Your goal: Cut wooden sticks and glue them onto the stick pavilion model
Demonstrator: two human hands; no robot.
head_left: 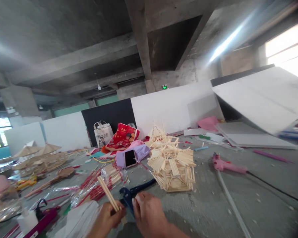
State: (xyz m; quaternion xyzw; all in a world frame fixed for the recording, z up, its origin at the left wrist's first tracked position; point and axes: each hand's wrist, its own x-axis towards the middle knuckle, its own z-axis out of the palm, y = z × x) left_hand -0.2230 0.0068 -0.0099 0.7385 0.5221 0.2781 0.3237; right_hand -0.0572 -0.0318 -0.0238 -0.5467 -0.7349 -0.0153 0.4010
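Note:
My left hand (pixel 109 218) is closed around a pair of light wooden sticks (pixel 108 193) that slant up to the left. My right hand (pixel 149 215) sits just beside it, fingers curled over the handle of a blue cutting tool (pixel 132 195) whose arm runs up and right along the floor. Just beyond the hands stands a tiered model tower built of wooden sticks (pixel 170 162), apart from both hands.
Packs of red-wrapped sticks (pixel 94 186) lie left of the hands. A phone (pixel 130 158) rests on a purple pouch. A pink glue gun (pixel 225 165) with its cord lies at right. White boards (pixel 260 99) lean at back right; another stick model (pixel 39 160) stands left.

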